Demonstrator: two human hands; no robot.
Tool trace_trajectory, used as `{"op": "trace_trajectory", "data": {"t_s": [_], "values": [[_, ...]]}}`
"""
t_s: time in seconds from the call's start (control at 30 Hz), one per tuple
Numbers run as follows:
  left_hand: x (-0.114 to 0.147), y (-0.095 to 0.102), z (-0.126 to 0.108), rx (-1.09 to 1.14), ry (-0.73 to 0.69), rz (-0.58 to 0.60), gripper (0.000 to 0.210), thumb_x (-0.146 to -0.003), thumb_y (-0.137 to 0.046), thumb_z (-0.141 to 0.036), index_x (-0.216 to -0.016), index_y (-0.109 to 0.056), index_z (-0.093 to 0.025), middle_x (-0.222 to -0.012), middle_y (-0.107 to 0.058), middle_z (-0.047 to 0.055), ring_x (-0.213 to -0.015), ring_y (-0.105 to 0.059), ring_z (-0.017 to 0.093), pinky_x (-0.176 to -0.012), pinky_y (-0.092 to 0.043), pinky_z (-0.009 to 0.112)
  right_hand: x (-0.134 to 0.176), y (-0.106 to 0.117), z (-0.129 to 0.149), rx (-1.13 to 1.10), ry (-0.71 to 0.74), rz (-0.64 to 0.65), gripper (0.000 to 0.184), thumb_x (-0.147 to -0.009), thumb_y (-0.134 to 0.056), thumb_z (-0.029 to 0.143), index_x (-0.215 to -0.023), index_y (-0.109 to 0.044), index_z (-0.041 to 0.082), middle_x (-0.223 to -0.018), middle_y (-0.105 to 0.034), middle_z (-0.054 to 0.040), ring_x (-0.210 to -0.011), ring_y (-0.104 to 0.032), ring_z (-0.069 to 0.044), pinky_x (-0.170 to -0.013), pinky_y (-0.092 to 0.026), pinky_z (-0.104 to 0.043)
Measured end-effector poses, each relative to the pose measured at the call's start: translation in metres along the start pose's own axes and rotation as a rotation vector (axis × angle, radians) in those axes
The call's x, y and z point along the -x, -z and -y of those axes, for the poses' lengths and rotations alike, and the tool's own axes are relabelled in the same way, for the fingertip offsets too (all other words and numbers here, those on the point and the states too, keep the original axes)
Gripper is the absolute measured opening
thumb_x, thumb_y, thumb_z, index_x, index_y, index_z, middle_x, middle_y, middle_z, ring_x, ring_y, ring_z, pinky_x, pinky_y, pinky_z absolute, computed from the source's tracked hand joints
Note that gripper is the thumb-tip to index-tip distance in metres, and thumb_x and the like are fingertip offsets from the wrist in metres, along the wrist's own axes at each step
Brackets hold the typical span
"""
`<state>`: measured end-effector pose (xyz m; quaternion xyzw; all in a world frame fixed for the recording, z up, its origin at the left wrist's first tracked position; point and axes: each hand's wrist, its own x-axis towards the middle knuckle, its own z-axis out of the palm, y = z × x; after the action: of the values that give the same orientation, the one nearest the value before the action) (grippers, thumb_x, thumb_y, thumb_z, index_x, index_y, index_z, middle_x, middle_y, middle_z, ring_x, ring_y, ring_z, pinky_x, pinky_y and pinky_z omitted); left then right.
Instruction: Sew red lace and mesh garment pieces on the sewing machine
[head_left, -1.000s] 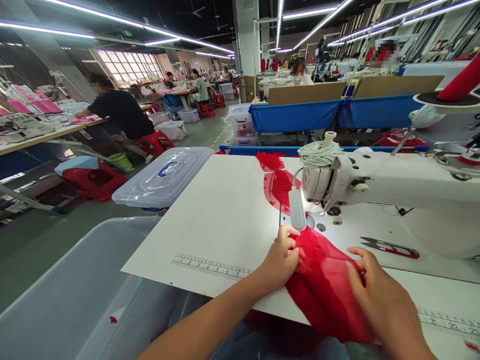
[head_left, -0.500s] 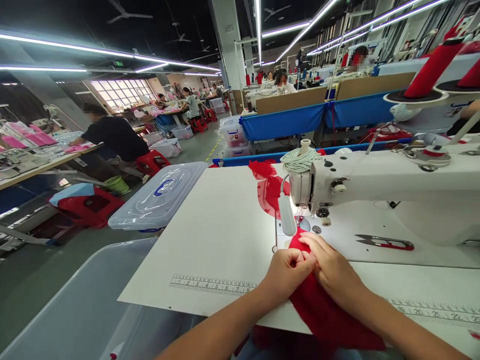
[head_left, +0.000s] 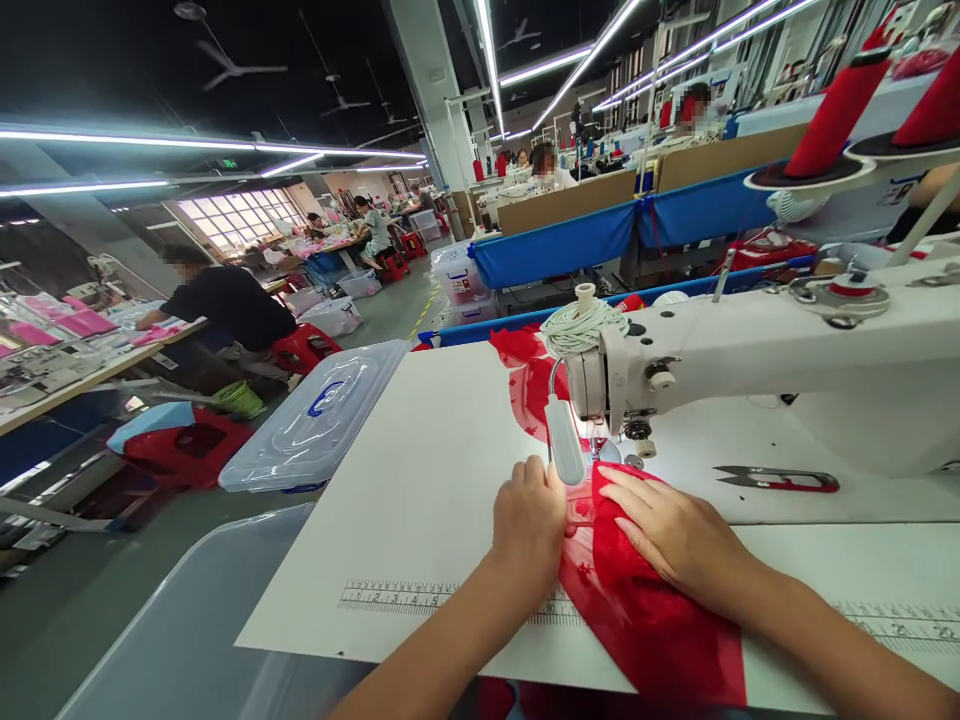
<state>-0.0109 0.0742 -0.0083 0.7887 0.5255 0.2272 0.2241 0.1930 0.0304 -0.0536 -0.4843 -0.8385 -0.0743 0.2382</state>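
Left hand (head_left: 529, 515) is curled, hold unclear. Sheer fabric (head_left: 660, 645), covered by spread right hand (head_left: 679, 535), is fronted by sewing machine (head_left: 739, 345).

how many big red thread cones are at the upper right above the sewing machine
2: one red thread cone above the white sewing machine, and a second red cone right of it, cut off by the picture's edge. More could be out of view.
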Motion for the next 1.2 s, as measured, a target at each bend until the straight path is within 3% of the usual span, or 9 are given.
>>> {"op": "trace_trajectory", "data": {"t_s": [0.1,0.17,0.27,0.37,0.6,0.83,0.97,1.1,1.2], "values": [[-0.003,-0.009,-0.005,-0.06,-0.189,0.079,0.019,-0.089,-0.042,-0.016,-0.095,-0.06,-0.021,-0.097,-0.064,0.009,-0.075,-0.059,0.022,-0.064,-0.05,0.032,-0.002,0.003,0.001,-0.05,-0.012,0.026,0.038,-0.091,-0.045,0.014,-0.125,-0.063,0.018,-0.128,-0.069,-0.0125,-0.107,-0.07,-0.024,-0.085,-0.062,-0.037],[-0.004,-0.014,-0.004,-0.164,-0.402,0.135,0.028,-0.094,-0.042,-0.021,-0.116,-0.06,-0.016,-0.112,-0.066,0.013,-0.086,-0.065,0.024,-0.068,-0.055,0.034,-0.004,0.005,0.001,-0.063,-0.008,0.048,0.037,-0.091,-0.044,0.014,-0.123,-0.063,0.016,-0.124,-0.071,-0.0129,-0.104,-0.071,-0.022,-0.084,-0.062,-0.035],[-0.004,-0.021,0.005,-0.368,-0.689,0.065,0.039,-0.099,-0.039,-0.023,-0.13,-0.052,-0.003,-0.124,-0.064,0.022,-0.103,-0.066,0.028,-0.079,-0.059,0.038,-0.005,0.007,-0.001,-0.034,0.027,0.018,0.037,-0.093,-0.043,0.017,-0.124,-0.062,0.013,-0.124,-0.071,-0.0137,-0.107,-0.07,-0.024,-0.085,-0.061,-0.037],[-0.002,-0.024,0.013,-0.463,-0.8,-0.049,0.04,-0.102,-0.038,-0.024,-0.131,-0.051,0.001,-0.127,-0.063,0.025,-0.116,-0.063,0.03,-0.089,-0.057,0.04,-0.005,0.006,-0.004,-0.01,0.05,-0.012,0.036,-0.094,-0.042,0.016,-0.123,-0.064,0.014,-0.129,-0.069,-0.0132,-0.11,-0.069,-0.024,-0.086,-0.061,-0.038],[0.002,-0.021,0.009,-0.52,-0.655,0.042,0.042,-0.101,-0.045,-0.035,-0.128,-0.056,-0.005,-0.124,-0.065,0.023,-0.107,-0.065,0.032,-0.074,-0.058,0.039,-0.004,0.003,-0.005,0.014,-0.015,-0.007,0.032,-0.095,-0.041,0.014,-0.117,-0.064,0.018,-0.127,-0.07,-0.0099,-0.101,-0.071,-0.021,-0.078,-0.061,-0.034],[-0.003,-0.019,0.013,-0.531,-0.589,0.032,0.042,-0.1,-0.049,-0.045,-0.115,-0.063,-0.008,-0.119,-0.065,0.021,-0.103,-0.064,0.032,-0.087,-0.056,0.046,-0.007,0.004,-0.004,0.023,-0.043,0.014,0.025,-0.097,-0.041,0.017,-0.101,-0.065,0.021,-0.12,-0.073,-0.0073,-0.085,-0.07,-0.019,-0.065,-0.056,-0.032],[-0.004,-0.018,0.016,-0.548,-0.623,0.03,0.052,-0.1,-0.049,-0.048,-0.135,-0.055,-0.01,-0.121,-0.065,0.021,-0.105,-0.063,0.033,-0.089,-0.054,0.049,-0.007,0.004,-0.004,0.034,-0.012,-0.023,0.025,-0.097,-0.041,0.016,-0.105,-0.064,0.02,-0.12,-0.072,-0.0083,-0.088,-0.069,-0.019,-0.07,-0.055,-0.032],[-0.003,-0.013,0.02,-0.528,-0.72,-0.009,0.052,-0.1,-0.048,-0.049,-0.135,-0.057,-0.01,-0.122,-0.065,0.022,-0.106,-0.063,0.032,-0.092,-0.053,0.049,-0.007,0.005,-0.005,0.037,0.01,-0.032,0.021,-0.094,-0.043,0.014,-0.096,-0.062,0.02,-0.104,-0.075,-0.0068,-0.081,-0.068,-0.019,-0.064,-0.053,-0.031],[-0.003,-0.009,0.023,-0.522,-0.723,-0.007,0.052,-0.101,-0.046,-0.049,-0.136,-0.057,-0.013,-0.124,-0.065,0.021,-0.109,-0.062,0.032,-0.094,-0.052,0.05,-0.007,0.006,-0.006,0.038,-0.011,0.001,0.02,-0.093,-0.043,0.014,-0.094,-0.061,0.021,-0.105,-0.074,-0.0071,-0.079,-0.068,-0.02,-0.06,-0.051,-0.031]]}}
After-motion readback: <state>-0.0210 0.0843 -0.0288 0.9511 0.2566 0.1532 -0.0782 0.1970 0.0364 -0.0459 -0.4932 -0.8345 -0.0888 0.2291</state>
